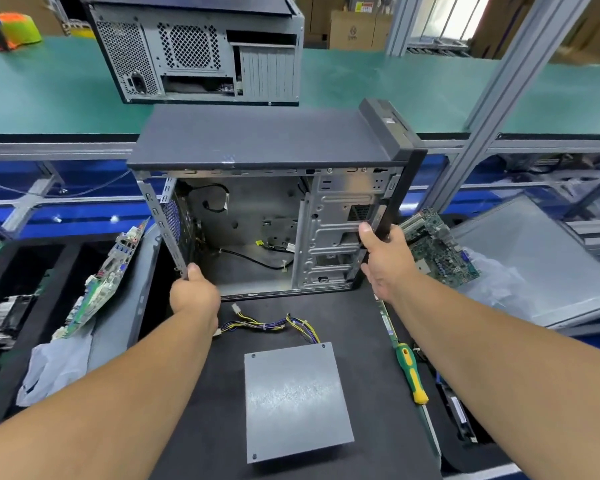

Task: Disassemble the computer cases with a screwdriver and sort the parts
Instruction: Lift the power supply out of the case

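Black mat [368, 358]: open computer case [264, 216] stands at its far end, holding only loose cables [253, 254].
Left hand [194, 296]: grips the case's rear frame.
Right hand [385, 258]: clasps its front panel.
Near: power supply [295, 400]; screwdriver [412, 374], right.
Writing: none legible.

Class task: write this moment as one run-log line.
left hand: grips open case rear edge | right hand: grips front bezel | screwdriver: idle on mat | power supply: out

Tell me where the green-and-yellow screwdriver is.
The green-and-yellow screwdriver lies on the black mat, right of the grey metal power supply box, beneath the right forearm.
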The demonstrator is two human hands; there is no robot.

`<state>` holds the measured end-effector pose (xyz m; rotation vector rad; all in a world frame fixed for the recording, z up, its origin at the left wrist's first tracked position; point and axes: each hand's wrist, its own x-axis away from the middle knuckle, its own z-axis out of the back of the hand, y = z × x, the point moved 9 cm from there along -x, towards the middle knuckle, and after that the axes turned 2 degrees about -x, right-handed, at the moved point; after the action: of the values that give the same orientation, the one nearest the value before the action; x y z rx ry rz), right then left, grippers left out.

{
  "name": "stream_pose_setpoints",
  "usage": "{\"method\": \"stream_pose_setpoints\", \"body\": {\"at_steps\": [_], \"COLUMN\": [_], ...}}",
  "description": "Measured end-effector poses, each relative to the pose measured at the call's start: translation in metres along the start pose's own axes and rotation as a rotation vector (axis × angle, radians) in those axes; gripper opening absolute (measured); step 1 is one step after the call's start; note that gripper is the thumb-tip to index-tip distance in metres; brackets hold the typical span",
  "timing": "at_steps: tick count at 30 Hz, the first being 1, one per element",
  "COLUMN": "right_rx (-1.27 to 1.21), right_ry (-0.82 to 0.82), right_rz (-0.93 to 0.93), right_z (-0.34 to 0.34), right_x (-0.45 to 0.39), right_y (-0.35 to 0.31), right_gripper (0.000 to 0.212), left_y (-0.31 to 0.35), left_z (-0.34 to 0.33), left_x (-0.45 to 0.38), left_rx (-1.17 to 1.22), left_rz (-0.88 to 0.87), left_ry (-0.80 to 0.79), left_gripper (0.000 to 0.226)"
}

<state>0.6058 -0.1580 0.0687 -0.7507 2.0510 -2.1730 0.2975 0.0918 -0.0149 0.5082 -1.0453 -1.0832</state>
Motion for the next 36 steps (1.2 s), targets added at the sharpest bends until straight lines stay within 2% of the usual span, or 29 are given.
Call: {"method": "stream_pose_setpoints", "body": {"at_steps": [4, 6, 9, 13, 18, 22, 24, 28, 32, 36], "right_rx": [0.140, 0.413, 0.874, 1.172, 1.194, 1.157, 1.060, 0.878, 0.582, 0.375], "right_ry": [0.000, 0.060, 0.111, 0.130, 0.112, 0.120, 0.147, 0.264, 0.300, 0.191], "right_rz": [0.034, 0.055, 0.009, -0.047, -0.022, -0.086, -0.069, 0.102, 0.247, 0.354], "right_z": [0.016, 0.042, 0.086, 0.119, 0.123, 0.126, 0.124, 0.113, 0.077, 0.025], "right_x": [0.016, 0.033, 0.066, 0.110, 0.133, 0.131, 0.134, 0.143, 0.154, 0.163], "right_y": [0.013, 0.031, 0.073, 0.118, 0.126, 0.129, 0.128, 0.093, 0.031, -0.028], "right_gripper": [0.046, 0.052, 0.050, 0.048, 0.064, 0.072, 0.067, 0.035, 0.034, 0.036], "left_y": [-0.013, -0.021, -0.038, -0.049, -0.056, -0.061, -0.061, -0.048, -0.023, 0.002], "left_z": [0.006, 0.008, 0.013, 0.036, 0.055, 0.074, 0.086, 0.095, 0.090, 0.079], "left_x": [-0.004, 0.007, 0.038, 0.073, 0.101, 0.107, 0.111, 0.119, 0.135, 0.159], "left_rx": [0.022, 0.016, 0.043, 0.005, -0.006, -0.025, -0.043, -0.013, 0.024, 0.052], "left_rz": [0.002, -0.037, -0.098, -0.247, -0.330, -0.340, -0.343, -0.370, -0.421, -0.470], "left_ry": [-0.086, -0.156, -0.290, -0.370, -0.465, -0.491, -0.493, -0.535, -0.602, -0.678], "left_gripper": [0.057, 0.054, 0.058, 0.057, 0.048, 0.042, 0.036, 0.019, 0.018, 0.017]}}
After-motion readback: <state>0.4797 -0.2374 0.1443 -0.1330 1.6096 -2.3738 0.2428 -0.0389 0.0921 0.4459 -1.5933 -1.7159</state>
